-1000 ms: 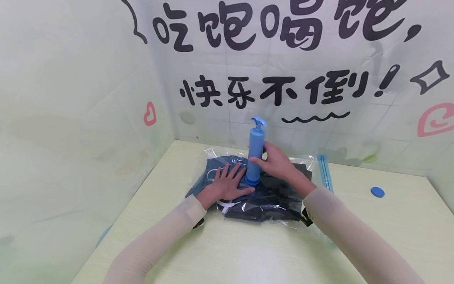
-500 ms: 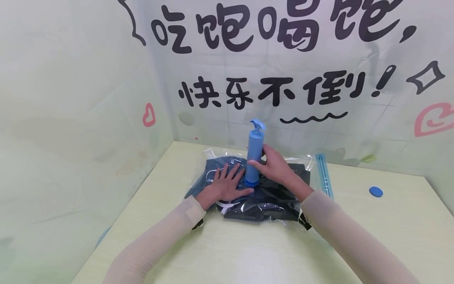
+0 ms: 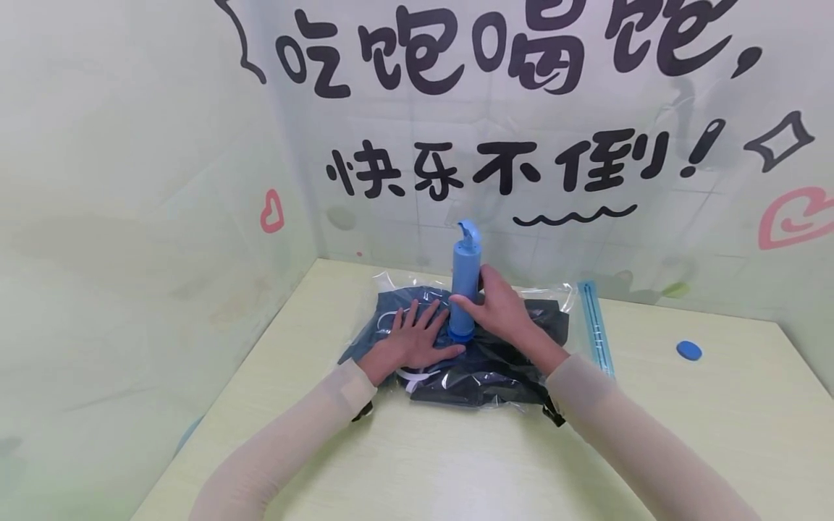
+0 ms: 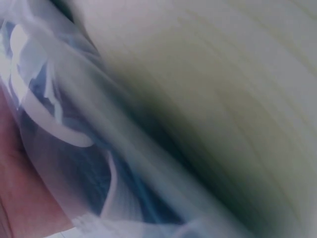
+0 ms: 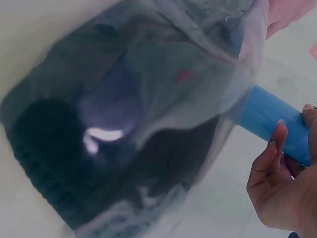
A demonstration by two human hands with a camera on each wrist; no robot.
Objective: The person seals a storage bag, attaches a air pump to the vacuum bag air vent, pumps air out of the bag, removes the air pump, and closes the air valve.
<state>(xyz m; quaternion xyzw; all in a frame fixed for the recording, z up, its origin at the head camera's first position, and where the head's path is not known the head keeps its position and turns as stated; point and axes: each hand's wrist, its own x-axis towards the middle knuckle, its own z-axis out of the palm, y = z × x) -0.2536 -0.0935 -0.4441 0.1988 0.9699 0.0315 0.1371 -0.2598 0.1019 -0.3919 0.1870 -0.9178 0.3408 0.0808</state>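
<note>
A clear vacuum storage bag (image 3: 515,376) with dark, folded clothes inside lies on the table. On its middle stands a blue hand pump (image 3: 466,271), upright, its base pressed to the bag and its handle at the top. My right hand (image 3: 500,307) grips the pump's barrel, thumb on the near side; the right wrist view shows the fingers curled round the blue barrel (image 5: 275,119). My left hand (image 3: 417,341) lies flat on the bag just left of the pump, fingers spread. In the left wrist view, a white cord (image 4: 54,126) shows through the plastic beside that hand.
A light blue zip strip (image 3: 596,329) runs along the bag's right end. Farther right on the pale table (image 3: 456,470) lies a round blue cap (image 3: 688,350). Printed wall sheeting (image 3: 404,239) rises behind the bag and along the left side.
The pump's handle has turned, now showing a narrower side, and its barrel has shifted slightly left with my right hand still round it. My left hand stays flat on the bag.
</note>
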